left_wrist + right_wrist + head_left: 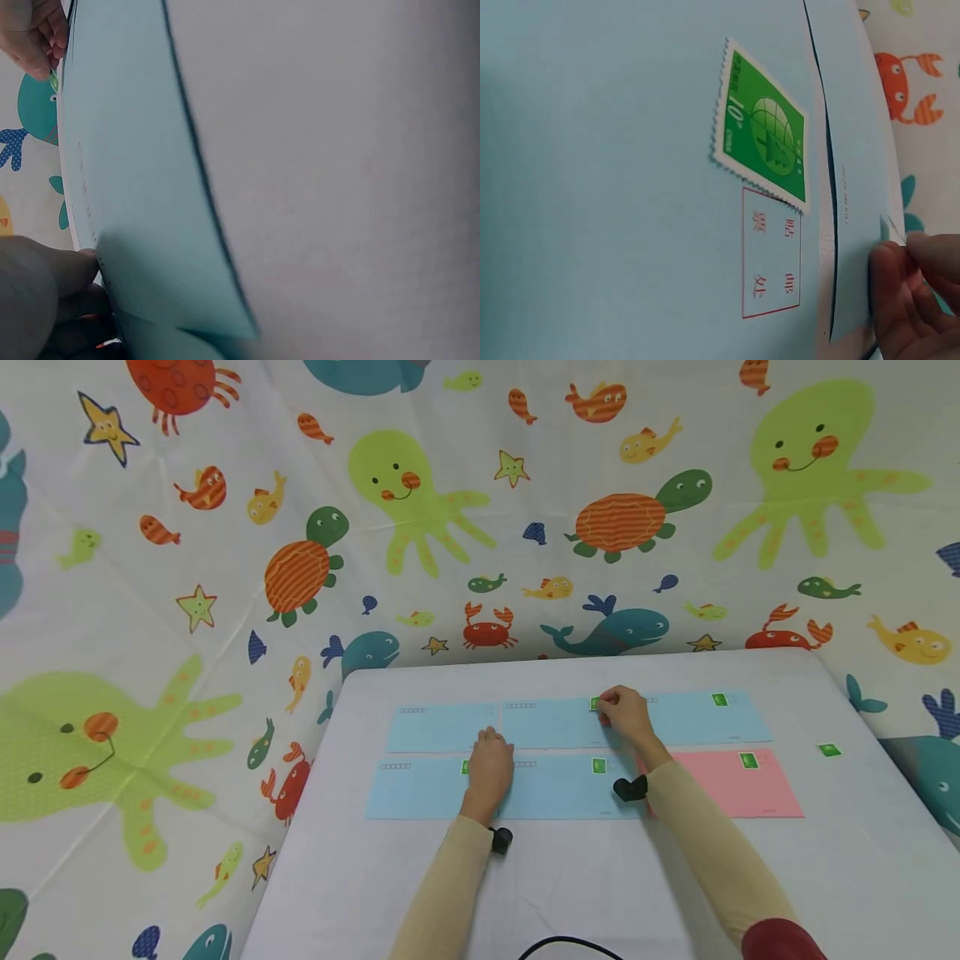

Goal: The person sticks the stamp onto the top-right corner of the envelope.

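My right hand (628, 717) pinches a small green stamp (595, 703) between thumb and fingers, at the upper right corner of the middle blue envelope (547, 725) in the far row. My left hand (490, 770) lies flat-fingered across the seam between left and middle envelopes, fingertips on the far-left blue envelope (435, 731). It partly covers a stamp (464, 767) on the near-left envelope (412, 793). Close up in the right wrist view, another green stamp (765, 131) sits tilted on a blue envelope, beside a red printed box (771, 255).
A far-right blue envelope (701, 722) and a pink envelope (720, 793) each carry a stamp. One loose stamp (829, 749) lies on the white table (855, 843) at right. A black cable (566, 939) curves at the front edge. A patterned cloth (450, 585) hangs behind.
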Motion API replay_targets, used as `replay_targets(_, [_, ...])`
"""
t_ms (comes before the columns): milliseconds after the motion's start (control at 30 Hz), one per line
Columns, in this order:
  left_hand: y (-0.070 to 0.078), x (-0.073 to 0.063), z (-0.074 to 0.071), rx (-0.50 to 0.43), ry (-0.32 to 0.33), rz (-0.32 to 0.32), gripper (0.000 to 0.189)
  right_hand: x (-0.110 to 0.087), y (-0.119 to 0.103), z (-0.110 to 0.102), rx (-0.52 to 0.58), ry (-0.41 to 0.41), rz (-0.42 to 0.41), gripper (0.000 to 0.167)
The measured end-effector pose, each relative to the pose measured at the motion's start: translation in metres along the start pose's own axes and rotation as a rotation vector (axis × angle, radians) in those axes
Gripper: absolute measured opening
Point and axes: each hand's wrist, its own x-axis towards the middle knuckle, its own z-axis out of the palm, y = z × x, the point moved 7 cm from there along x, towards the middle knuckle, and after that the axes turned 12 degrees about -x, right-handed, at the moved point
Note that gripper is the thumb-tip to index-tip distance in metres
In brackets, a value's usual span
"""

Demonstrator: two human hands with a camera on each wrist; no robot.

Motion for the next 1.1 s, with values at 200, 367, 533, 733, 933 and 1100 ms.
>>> replay_targets(200, [0.0024, 0.0009, -0.0018, 0.003, -0.006, -0.015, 0.045, 0.0036, -0.0024, 0.0010, -0.066, 0.000, -0.039, 0.020])
replay_targets(367, [0.0015, 0.0019, 0.0007, -0.007, -0.011, -0.028, 0.045, 0.0050, -0.0042, 0.0026, -0.109, -0.009, -0.053, 0.020])
replay_targets(533, [0.0005, 0.0028, 0.0031, 0.002, -0.012, -0.028, 0.045, 0.0059, -0.0069, 0.0041, -0.148, -0.013, -0.073, 0.019])
replay_targets(733, [-0.0002, 0.0043, 0.0049, 0.006, -0.009, -0.031, 0.046, 0.0086, -0.0074, 0.0061, -0.186, -0.018, -0.094, 0.021])
replay_targets(933, [-0.0003, 0.0051, 0.0062, 0.006, -0.020, -0.036, 0.046, 0.0092, -0.0075, 0.0053, -0.210, -0.027, -0.107, 0.022])
replay_targets(1100, [0.0012, 0.0042, 0.0054, -0.009, -0.011, -0.034, 0.046, 0.0098, -0.0084, 0.0054, -0.216, -0.027, -0.121, 0.022])
